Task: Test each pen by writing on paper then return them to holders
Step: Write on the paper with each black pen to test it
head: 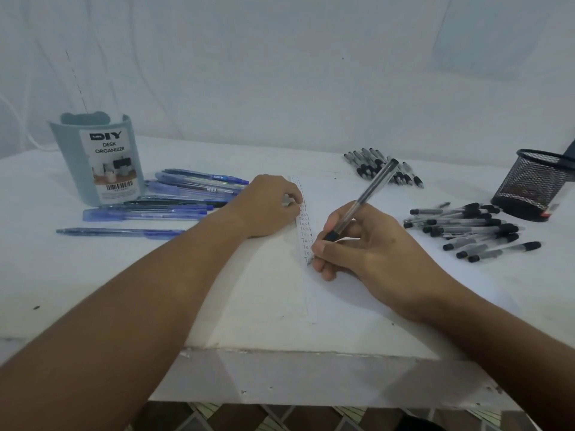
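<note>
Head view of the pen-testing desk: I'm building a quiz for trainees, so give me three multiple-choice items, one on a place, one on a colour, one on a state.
1. Where does the mesh holder stand?
A. far right of the table
B. beside the left hand
C. on the paper

2. What colour are the pens by the DIY desk organizer?
A. red
B. blue
C. green

3. What is the right hand doing?
A. resting open
B. gripping a pen, tip on paper
C. lifting the holder

Key: 1 A, it sits at the right edge; 2 B, the blue pens lie there; 3 B, the black pen meets the paper strip.
</note>
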A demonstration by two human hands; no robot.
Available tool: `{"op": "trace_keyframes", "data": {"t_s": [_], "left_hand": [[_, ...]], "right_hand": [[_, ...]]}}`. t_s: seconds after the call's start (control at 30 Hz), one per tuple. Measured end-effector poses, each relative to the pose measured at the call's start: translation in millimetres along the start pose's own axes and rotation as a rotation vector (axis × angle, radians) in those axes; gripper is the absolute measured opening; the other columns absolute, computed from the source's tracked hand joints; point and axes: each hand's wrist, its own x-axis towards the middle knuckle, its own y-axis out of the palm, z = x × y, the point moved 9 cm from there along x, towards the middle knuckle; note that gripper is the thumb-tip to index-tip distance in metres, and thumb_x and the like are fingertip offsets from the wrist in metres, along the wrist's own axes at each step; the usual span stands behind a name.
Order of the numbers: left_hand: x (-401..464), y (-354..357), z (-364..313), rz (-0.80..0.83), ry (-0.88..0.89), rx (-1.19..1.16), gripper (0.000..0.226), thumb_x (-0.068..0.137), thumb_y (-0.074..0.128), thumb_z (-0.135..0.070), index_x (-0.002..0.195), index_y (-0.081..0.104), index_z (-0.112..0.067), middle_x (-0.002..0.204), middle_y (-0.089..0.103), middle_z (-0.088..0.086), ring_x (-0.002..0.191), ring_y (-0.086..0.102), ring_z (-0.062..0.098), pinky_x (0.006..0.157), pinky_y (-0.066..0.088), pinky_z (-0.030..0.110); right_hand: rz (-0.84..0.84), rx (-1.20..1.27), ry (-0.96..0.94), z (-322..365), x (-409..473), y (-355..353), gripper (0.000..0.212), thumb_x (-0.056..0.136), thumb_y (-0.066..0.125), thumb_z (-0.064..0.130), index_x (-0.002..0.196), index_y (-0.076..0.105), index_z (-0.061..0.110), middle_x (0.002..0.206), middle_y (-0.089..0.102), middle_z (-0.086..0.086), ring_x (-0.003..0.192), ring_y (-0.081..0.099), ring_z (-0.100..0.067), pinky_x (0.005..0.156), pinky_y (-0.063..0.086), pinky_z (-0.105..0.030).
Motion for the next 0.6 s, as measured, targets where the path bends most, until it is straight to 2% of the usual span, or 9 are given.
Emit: {"op": "trace_keyframes", "data": {"t_s": [0.13, 0.43, 0.6], "left_hand": [[-0.5, 0.2, -0.1, 0.003, -0.003, -0.001, 0.025, 0.090, 0.053, -0.018, 0.108, 0.069, -0.016, 0.116, 0.064, -0.001, 0.109, 0.051, 0.014, 0.090, 0.035, 0.021], [-0.6, 0.3, -1.2, 0.014, -0.011, -0.003, 0.025, 0.090, 0.053, -0.018, 0.109, 0.069, -0.016, 0.116, 0.064, 0.000, 0.110, 0.052, 0.015, 0.095, 0.039, 0.026], [-0.6, -0.3, -0.6, 0.013, -0.014, -0.006, 0.024, 0.090, 0.053, -0.019, 0.108, 0.069, -0.017, 0.116, 0.064, 0.000, 0.110, 0.052, 0.014, 0.094, 0.039, 0.025]], "right_hand": [[-0.005, -0.044, -0.010, -0.2, 0.0, 1.0, 0.016, 0.089, 0.066, 0.000, 0.094, 0.052, 0.007, 0.075, 0.070, -0.013, 0.067, 0.066, -0.032, 0.080, 0.054, -0.054], [0.009, 0.040, 0.028, -0.7, 0.7, -0.4, 0.015, 0.087, 0.067, -0.005, 0.093, 0.053, -0.001, 0.077, 0.069, -0.021, 0.066, 0.064, -0.033, 0.074, 0.055, -0.043], [0.007, -0.053, -0.009, 0.5, 0.7, 2.1, 0.015, 0.089, 0.066, 0.000, 0.094, 0.052, 0.003, 0.075, 0.070, -0.013, 0.065, 0.066, -0.030, 0.077, 0.055, -0.048]]}}
